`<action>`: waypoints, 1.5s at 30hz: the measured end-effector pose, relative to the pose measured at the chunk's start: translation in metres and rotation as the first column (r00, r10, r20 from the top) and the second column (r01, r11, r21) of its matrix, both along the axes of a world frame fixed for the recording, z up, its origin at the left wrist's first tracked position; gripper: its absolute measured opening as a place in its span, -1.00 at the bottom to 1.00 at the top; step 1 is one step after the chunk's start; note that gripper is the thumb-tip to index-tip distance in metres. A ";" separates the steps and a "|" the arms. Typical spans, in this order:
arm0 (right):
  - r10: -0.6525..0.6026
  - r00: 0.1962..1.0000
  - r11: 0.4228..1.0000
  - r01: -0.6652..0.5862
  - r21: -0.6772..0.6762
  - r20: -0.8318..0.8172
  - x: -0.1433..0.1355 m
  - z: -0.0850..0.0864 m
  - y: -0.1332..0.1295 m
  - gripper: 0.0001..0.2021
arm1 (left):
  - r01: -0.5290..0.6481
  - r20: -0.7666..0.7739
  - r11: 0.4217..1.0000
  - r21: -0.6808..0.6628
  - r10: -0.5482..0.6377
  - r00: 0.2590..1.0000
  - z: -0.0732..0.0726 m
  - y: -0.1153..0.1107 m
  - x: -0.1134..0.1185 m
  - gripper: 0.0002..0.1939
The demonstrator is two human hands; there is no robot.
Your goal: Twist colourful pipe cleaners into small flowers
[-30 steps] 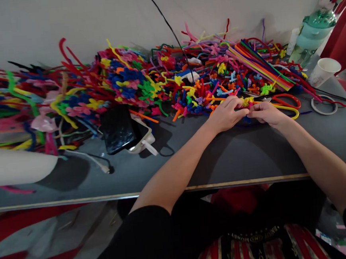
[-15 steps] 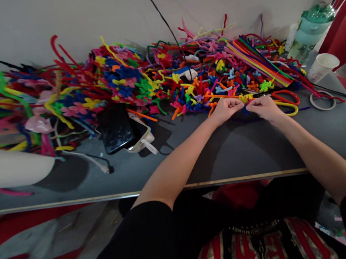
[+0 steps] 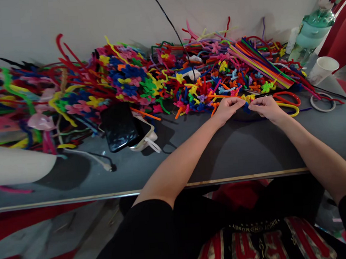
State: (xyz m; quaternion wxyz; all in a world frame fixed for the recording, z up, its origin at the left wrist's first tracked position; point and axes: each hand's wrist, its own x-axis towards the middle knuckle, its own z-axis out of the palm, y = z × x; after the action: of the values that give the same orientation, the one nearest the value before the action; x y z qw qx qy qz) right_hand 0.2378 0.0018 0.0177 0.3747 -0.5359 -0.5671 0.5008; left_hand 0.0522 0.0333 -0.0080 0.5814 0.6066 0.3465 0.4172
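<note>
My left hand [image 3: 229, 110] and my right hand [image 3: 266, 107] are close together over the grey table [image 3: 247, 155], fingertips pinched. Between them shows a small piece of blue pipe cleaner [image 3: 246, 107], gripped by both hands; its exact shape is partly hidden by the fingers. Just behind the fingertips lies a yellow pipe-cleaner flower [image 3: 249, 98]. Scissors with red and yellow handles [image 3: 294, 110] rest to the right of my right hand.
A long heap of coloured pipe cleaners [image 3: 127, 79] lines the wall. A black phone [image 3: 119, 127] lies left of my arms. At right are a paper cup [image 3: 324, 69], a green bottle [image 3: 312, 34] and a white ring [image 3: 323, 109].
The view has shifted slightly, so the table items appear a little further right. A bit more blue shows between my fingertips, which are slightly further apart.
</note>
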 end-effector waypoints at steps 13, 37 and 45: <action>0.024 1.000 0.999 -0.023 -0.036 0.012 0.000 -0.004 -0.007 -0.70 | 0.199 -0.128 0.980 -0.016 -0.199 0.972 0.003 -0.001 -0.012 -0.51; 0.003 0.951 0.997 0.020 0.072 -0.310 -0.004 -0.010 -0.005 -0.58 | -0.115 -0.187 0.993 0.017 0.116 0.976 -0.001 -0.002 0.005 -0.71; 0.000 0.989 0.989 0.022 0.149 -0.147 -0.009 -0.013 -0.001 -0.63 | -0.073 -0.010 0.997 0.000 0.073 0.997 -0.007 -0.007 0.000 -0.57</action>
State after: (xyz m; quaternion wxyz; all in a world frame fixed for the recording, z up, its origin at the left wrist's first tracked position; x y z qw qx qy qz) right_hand 0.2287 0.0003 0.0048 0.4573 -0.4712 -0.5711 0.4926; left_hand 0.0521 0.0268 -0.0146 0.5642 0.5954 0.3716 0.4349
